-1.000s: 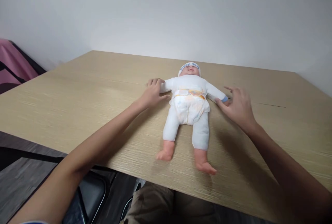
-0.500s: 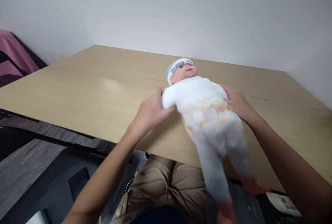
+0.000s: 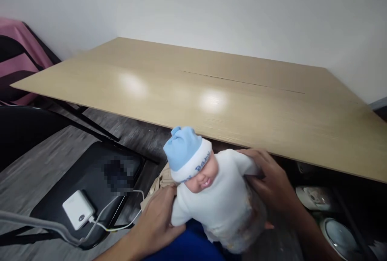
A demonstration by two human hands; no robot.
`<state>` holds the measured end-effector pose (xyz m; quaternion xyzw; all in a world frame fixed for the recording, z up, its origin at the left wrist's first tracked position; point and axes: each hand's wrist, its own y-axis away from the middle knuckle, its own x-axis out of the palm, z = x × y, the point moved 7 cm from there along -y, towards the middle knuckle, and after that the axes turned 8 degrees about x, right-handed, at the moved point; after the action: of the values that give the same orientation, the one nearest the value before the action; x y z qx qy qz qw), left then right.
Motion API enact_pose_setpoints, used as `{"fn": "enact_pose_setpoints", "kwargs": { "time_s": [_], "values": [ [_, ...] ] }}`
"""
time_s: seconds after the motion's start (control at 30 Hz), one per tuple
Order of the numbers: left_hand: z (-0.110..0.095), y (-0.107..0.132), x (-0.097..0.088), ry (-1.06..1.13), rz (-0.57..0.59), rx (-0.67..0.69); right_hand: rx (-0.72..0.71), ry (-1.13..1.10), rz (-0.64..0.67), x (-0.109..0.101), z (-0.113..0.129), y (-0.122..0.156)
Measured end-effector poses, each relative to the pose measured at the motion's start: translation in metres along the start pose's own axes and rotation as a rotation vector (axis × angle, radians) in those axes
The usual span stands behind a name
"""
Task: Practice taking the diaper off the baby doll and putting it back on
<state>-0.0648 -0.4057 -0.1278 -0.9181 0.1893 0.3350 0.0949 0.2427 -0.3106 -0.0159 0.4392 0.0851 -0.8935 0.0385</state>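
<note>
A baby doll (image 3: 222, 194) in a white top and a light blue knit cap (image 3: 185, 151) with lettering on its white band is held over my lap, just in front of the table's edge. My left hand (image 3: 159, 218) grips the doll's arm at the lower left. On the other side, my right hand (image 3: 269, 176) is closed round its other arm. The head tips to the left, and its lower body is blurred, with the legs mostly out of sight.
The wooden table (image 3: 151, 87) stretches back to a pale wall. On the left, a black chair seat (image 3: 54, 184) carries a white power bank (image 3: 78, 209) with a cable and a pixelated dark object. White items (image 3: 314, 197) sit below the table at right. A pink cloth (image 3: 27, 47) hangs at far left.
Both hands have drawn the doll from above the table back toward my body, over my lap. Its cap now shows from above, and the camera has shifted a little.
</note>
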Motion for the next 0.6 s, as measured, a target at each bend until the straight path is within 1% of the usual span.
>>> {"fn": "enact_pose_setpoints", "kwargs": {
  "time_s": [0.07,0.17,0.23,0.3,0.37,0.4,0.47,0.53,0.6],
  "values": [
    [0.012,0.005,-0.001,0.017,-0.002,-0.093,0.028,-0.015,-0.001,0.028,-0.008,0.002],
    [0.022,0.003,-0.003,0.07,-0.012,-0.174,0.065,-0.059,0.017,0.069,-0.031,-0.013],
    [0.027,0.004,-0.001,0.106,-0.023,-0.19,0.078,-0.113,0.103,0.099,-0.052,-0.027],
    [0.036,0.008,0.003,0.133,-0.038,-0.198,0.087,-0.221,0.232,0.13,-0.074,-0.039],
    [0.045,0.014,0.008,0.152,-0.041,-0.213,0.084,-0.276,0.305,0.153,-0.093,-0.046],
    [0.048,0.016,0.011,0.158,-0.039,-0.222,0.078,-0.294,0.326,0.161,-0.1,-0.049],
    [0.051,0.018,0.015,0.171,-0.036,-0.233,0.063,-0.318,0.345,0.168,-0.11,-0.052],
    [0.052,0.017,0.015,0.194,-0.045,-0.234,0.054,-0.336,0.345,0.165,-0.112,-0.053],
    [0.057,0.021,0.012,0.245,-0.051,-0.25,0.05,-0.348,0.331,0.155,-0.107,-0.05]
  ]
}}
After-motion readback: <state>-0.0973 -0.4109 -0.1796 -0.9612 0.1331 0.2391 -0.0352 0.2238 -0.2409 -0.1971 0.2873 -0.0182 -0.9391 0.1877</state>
